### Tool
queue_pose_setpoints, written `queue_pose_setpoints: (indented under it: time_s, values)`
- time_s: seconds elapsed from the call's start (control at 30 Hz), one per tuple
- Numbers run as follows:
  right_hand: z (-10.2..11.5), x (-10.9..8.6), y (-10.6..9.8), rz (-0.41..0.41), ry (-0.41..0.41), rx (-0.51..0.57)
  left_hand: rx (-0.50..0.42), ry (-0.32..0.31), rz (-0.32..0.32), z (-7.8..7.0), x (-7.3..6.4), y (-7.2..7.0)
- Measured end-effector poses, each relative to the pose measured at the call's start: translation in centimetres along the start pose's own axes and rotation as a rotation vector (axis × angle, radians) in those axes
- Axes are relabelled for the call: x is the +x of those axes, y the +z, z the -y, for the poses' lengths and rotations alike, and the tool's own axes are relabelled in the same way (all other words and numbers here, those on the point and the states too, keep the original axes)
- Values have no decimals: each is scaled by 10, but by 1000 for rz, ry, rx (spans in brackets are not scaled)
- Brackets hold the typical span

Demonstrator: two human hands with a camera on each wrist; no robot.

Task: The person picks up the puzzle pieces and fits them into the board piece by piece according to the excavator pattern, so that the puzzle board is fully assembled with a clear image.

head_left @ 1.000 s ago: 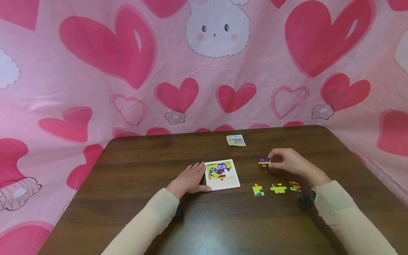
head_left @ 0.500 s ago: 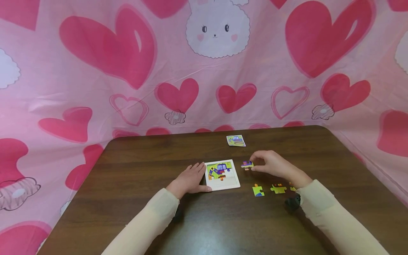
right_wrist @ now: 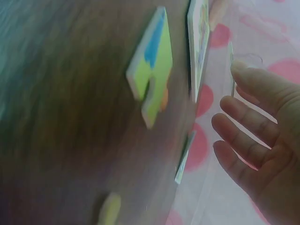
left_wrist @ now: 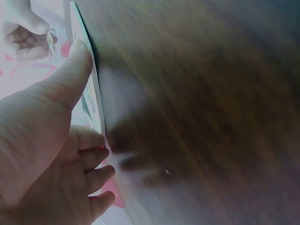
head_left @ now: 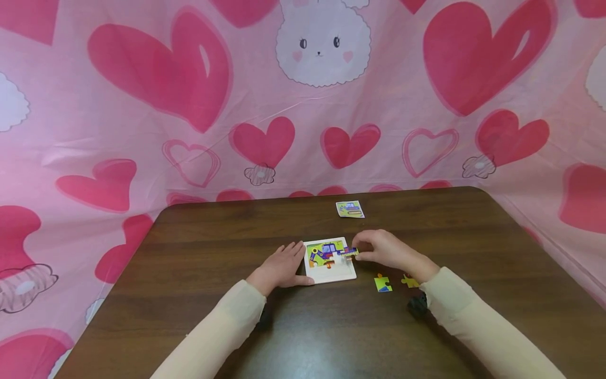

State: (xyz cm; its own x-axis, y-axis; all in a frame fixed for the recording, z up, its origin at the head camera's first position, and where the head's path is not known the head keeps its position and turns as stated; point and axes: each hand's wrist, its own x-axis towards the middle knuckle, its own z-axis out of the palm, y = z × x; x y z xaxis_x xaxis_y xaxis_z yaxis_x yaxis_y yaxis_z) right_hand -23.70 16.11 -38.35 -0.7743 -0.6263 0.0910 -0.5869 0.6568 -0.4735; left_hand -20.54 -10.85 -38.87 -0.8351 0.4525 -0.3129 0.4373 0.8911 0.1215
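Observation:
A white puzzle tray [head_left: 338, 275] lies mid-table, with joined pieces forming part of a digger picture [head_left: 323, 253] in its upper left. My left hand [head_left: 282, 267] rests at the tray's left side, fingers fairly straight and the thumb along its near corner. Between thumb and fingertips, my right hand [head_left: 388, 251] pinches a purple puzzle piece [head_left: 349, 253] with a striped band. That piece overlaps the tray's right edge in the head view. From the right wrist, the pinched piece shows edge-on, raised off the table, with the other fingers [right_wrist: 241, 122] loosely bent.
Right of the tray lie a green puzzle piece [head_left: 382, 284] with a blue corner and a yellow-green piece [head_left: 409, 281], partly behind the right wrist. A small digger picture card [head_left: 350, 209] lies toward the far edge. A pink heart-printed cloth [head_left: 303, 105] hangs behind the table.
My right hand has carried the purple piece leftward from beyond the loose pieces to the tray's right edge. Its forearm now hides the rightmost loose piece. The left hand stays put.

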Motion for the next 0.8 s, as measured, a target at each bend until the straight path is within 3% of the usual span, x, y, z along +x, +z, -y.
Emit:
queue_pose_setpoints:
  time_s: [0.23, 0.8]
  values:
    - [7, 9, 8, 31, -82, -34, 6, 7, -9, 1, 1, 2]
    - [15, 21, 15, 83, -70, -148, -11, -3, -4, 0, 1, 1]
